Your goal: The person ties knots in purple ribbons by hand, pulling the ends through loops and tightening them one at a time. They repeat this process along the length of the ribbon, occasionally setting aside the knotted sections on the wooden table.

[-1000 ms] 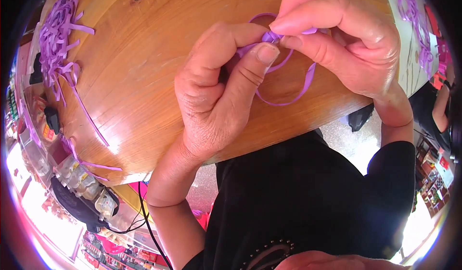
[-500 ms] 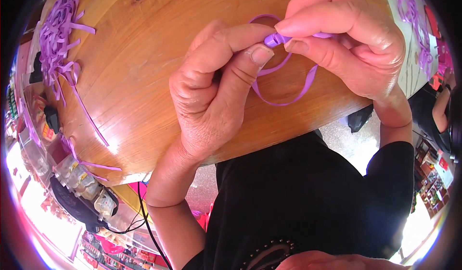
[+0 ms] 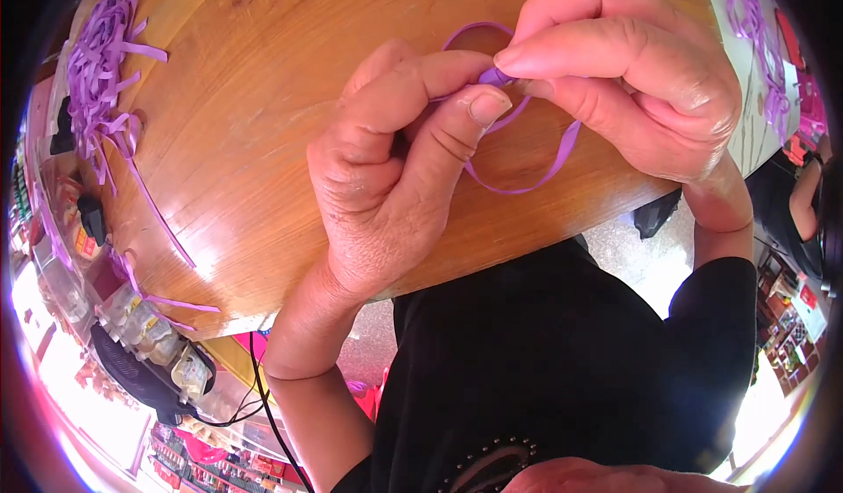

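Note:
A small purple plastic piece [image 3: 496,77] sits between my two hands over the wooden table; the fingers cover most of it, so its exact kind is unclear. My left hand [image 3: 382,164] pinches it between thumb and forefinger. From the other side, my right hand [image 3: 645,85] closes thumb and forefinger at the piece's right end; how much of its grip is on ribbon is hidden. A narrow purple ribbon [image 3: 560,158] hangs from there in a loop, curving just above the tabletop beneath both hands.
A heap of purple ribbons [image 3: 98,76] lies along the left side of the wooden table [image 3: 237,151], with loose strands trailing nearer. More purple ribbon [image 3: 751,23] rests on a pale surface at right. A black cable [image 3: 263,392] hangs past the near left edge. Another person's arm [image 3: 806,190] shows far right.
My left thumb has slid slightly right and up over the purple piece, and the fingertips have drawn closer together, covering more of it. The ribbon loop has shifted slightly.

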`<action>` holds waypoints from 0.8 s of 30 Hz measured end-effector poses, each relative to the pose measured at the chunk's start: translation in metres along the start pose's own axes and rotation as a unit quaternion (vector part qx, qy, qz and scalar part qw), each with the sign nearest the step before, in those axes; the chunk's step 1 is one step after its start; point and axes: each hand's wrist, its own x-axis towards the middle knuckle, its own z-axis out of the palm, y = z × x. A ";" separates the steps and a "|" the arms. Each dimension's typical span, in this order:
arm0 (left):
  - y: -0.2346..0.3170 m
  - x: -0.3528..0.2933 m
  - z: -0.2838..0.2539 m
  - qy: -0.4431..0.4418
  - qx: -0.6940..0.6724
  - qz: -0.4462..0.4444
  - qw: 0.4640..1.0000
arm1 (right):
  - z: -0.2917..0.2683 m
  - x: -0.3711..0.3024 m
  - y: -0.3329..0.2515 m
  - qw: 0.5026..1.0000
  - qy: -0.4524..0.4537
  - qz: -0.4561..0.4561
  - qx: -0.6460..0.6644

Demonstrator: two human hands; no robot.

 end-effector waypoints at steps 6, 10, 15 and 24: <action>0.005 0.004 -0.002 -0.030 0.056 -0.015 0.998 | -0.009 0.003 0.001 0.998 -0.032 0.001 0.052; 0.002 0.001 -0.001 -0.018 0.037 -0.017 0.999 | -0.004 0.002 0.010 0.995 -0.054 -0.004 0.087; 0.001 0.001 -0.002 0.005 0.000 -0.040 0.999 | 0.018 0.002 0.021 0.965 0.063 -0.058 0.248; 0.006 0.001 0.003 0.018 -0.003 -0.040 0.999 | 0.001 0.003 0.000 0.999 0.011 -0.029 0.006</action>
